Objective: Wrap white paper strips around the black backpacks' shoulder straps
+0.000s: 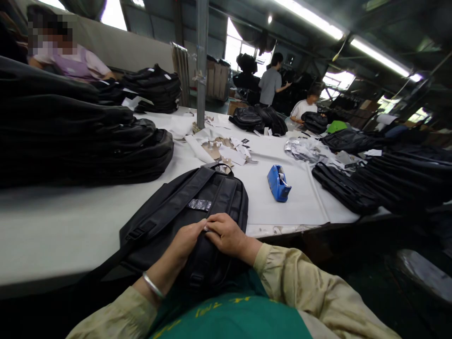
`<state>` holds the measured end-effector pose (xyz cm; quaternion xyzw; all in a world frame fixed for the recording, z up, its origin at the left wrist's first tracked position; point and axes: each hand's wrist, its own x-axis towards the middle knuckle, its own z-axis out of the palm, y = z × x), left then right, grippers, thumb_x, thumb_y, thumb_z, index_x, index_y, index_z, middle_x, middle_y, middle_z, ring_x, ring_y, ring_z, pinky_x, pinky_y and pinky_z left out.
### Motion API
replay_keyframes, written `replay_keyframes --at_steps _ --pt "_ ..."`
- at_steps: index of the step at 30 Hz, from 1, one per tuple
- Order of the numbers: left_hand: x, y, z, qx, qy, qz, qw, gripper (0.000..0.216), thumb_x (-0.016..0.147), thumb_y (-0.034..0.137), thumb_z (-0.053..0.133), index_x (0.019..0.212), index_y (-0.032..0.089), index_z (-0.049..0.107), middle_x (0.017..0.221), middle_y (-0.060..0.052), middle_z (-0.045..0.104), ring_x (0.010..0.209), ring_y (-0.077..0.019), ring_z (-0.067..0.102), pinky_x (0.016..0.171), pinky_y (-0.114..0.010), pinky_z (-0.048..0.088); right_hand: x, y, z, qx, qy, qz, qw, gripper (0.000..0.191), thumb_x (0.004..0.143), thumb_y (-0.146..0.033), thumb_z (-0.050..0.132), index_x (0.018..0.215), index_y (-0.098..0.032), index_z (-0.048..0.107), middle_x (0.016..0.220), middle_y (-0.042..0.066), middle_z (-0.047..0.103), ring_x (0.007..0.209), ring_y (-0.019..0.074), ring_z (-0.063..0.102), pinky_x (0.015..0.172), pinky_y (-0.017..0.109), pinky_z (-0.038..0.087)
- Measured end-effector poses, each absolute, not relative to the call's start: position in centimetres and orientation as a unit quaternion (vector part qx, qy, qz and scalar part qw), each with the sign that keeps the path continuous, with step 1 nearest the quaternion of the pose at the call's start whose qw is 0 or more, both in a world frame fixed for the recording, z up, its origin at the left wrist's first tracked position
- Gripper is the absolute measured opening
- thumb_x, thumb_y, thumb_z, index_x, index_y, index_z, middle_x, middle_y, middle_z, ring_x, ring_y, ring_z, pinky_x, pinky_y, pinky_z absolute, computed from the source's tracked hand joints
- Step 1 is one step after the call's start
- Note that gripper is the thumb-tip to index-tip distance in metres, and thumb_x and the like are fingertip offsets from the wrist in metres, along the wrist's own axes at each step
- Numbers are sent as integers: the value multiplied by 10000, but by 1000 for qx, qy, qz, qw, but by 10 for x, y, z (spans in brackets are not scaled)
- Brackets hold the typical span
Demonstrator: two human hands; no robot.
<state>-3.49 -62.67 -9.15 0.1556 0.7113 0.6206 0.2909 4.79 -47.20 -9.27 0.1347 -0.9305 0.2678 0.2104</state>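
Note:
A black backpack [197,202] lies back-side up at the near edge of the white table [63,221], its straps running away from me. My left hand [186,241] and my right hand [226,233] meet on its near part, fingers pinched together on the black fabric or a small piece I cannot make out. A small shiny packet [199,204] rests on one strap just beyond my fingers. A metal bangle [152,284] circles my left wrist.
A tall stack of black backpacks [88,141] fills the left. A blue tape dispenser [278,182] sits to the right, with paper tags [226,148] and a steel post [202,61] beyond. More black bags [381,179] lie at right. Other people work at the far ends.

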Motion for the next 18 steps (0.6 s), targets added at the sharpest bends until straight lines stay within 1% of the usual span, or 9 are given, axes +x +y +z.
replay_keyframes --at_steps 2,4,5,9,12,14,16,17,18 --pt "-35 -625 -94 135 732 604 286 460 670 572 646 770 131 731 772 -77 721 851 -277 649 779 -342 480 51 -479 -96 69 -920 304 238 226 870 -252 636 1059 -134 674 1166 132 640 1128 212 561 1029 348 418" --pt "-35 -623 -97 127 740 592 293 464 658 571 667 776 128 732 760 -73 720 816 -268 649 740 -337 484 52 -484 -97 12 -918 306 251 288 817 -268 692 1065 -123 670 1197 143 627 1156 235 548 1036 372 409" --pt "-35 -623 -98 123 740 591 297 458 652 568 678 769 128 730 750 -72 718 806 -266 650 729 -334 487 53 -486 -96 -6 -921 299 249 287 809 -273 697 1054 -126 672 1199 140 628 1158 242 546 1033 381 405" --pt "-35 -622 -100 78 695 625 346 426 587 527 764 735 131 715 695 -67 710 767 -257 664 710 -334 511 52 -490 -88 -20 -937 274 214 155 838 -241 647 967 -160 681 1188 94 647 1154 235 541 1020 379 392" --pt "-36 -622 -99 40 643 647 407 423 538 468 825 757 123 718 721 -83 729 733 -243 676 726 -346 532 51 -487 -87 1 -940 275 201 120 866 -241 629 955 -179 680 1222 70 644 1172 221 534 1024 373 383" --pt "-38 -622 -97 29 640 644 418 426 513 431 848 774 119 722 738 -89 739 731 -236 682 730 -338 537 54 -483 -89 17 -934 285 213 134 889 -271 617 972 -189 684 1289 75 610 1207 223 517 1043 383 371" --pt "-38 -622 -94 23 659 635 403 430 505 411 847 795 119 725 742 -83 742 734 -228 682 708 -314 535 63 -479 -91 -4 -917 309 251 189 884 -292 626 1030 -185 679 1345 107 562 1242 239 494 1055 395 367" --pt "-38 -622 -93 22 670 629 393 430 510 409 840 805 119 726 742 -79 742 732 -224 680 690 -303 531 68 -477 -92 -41 -903 330 270 211 877 -298 631 1043 -174 675 1312 126 573 1216 243 510 1033 389 388" --pt "-37 -621 -92 22 681 623 384 428 516 411 830 812 120 726 739 -74 741 726 -220 676 671 -293 526 74 -476 -93 -93 -887 358 276 211 874 -305 630 1022 -161 674 1217 134 616 1142 241 551 980 373 424"
